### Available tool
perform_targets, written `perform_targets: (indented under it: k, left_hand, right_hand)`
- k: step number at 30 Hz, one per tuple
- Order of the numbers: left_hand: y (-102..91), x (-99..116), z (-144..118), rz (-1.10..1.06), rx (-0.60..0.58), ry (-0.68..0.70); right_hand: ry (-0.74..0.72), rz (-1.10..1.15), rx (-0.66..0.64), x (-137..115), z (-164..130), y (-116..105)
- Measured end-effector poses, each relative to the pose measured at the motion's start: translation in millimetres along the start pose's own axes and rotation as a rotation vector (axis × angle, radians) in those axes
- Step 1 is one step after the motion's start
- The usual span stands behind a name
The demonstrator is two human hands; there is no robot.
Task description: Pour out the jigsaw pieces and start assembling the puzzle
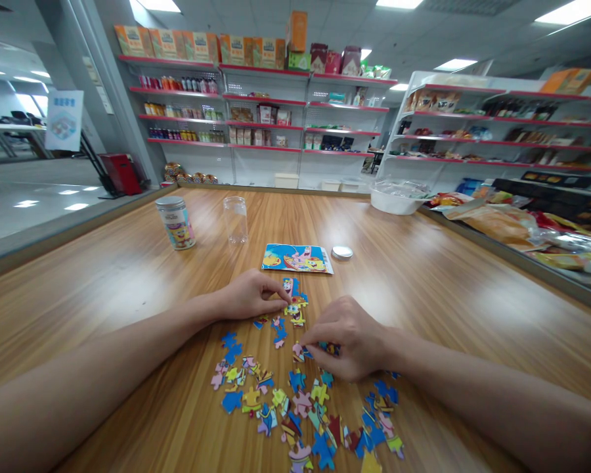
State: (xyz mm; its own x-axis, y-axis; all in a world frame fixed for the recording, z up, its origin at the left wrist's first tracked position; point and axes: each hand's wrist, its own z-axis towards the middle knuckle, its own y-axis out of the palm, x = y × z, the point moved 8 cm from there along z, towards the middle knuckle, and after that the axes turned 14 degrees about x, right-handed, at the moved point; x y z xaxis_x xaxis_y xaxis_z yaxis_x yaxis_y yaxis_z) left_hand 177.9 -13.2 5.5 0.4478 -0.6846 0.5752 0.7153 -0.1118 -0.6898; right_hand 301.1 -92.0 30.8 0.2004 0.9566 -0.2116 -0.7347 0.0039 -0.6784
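Observation:
My left hand (pixel 254 294) is closed, with thumb and forefinger at the left edge of a small cluster of joined jigsaw pieces (pixel 295 312) showing yellow and blue cartoon parts. To the right and nearer, my right hand (pixel 350 338) pinches a pink and white jigsaw piece (pixel 298 352) at its fingertips. More pieces lie partly hidden under that palm. Below both hands many loose jigsaw pieces (pixel 301 403) are scattered, mostly blue, pink and yellow. Just beyond the cluster lies a cartoon reference card (pixel 298 258), flat on the wooden table (pixel 128 289).
A round metal lid (pixel 342 252) sits right of the card. Farther back stand a clear empty jar (pixel 235 220) and a cartoon-printed can (pixel 176 223). At the right are a white bowl (pixel 398 198) in plastic wrap and packaged goods (pixel 517 230). Stocked shelves (pixel 266 98) line the background.

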Motion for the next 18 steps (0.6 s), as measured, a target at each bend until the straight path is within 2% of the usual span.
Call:
perform_targets:
  k: [18]
  left_hand:
    - [0.8, -2.1, -0.1, 0.009, 0.011, -0.005]
  right_hand:
    - [0.018, 0.03, -0.027, -0.5, 0.7, 2.6]
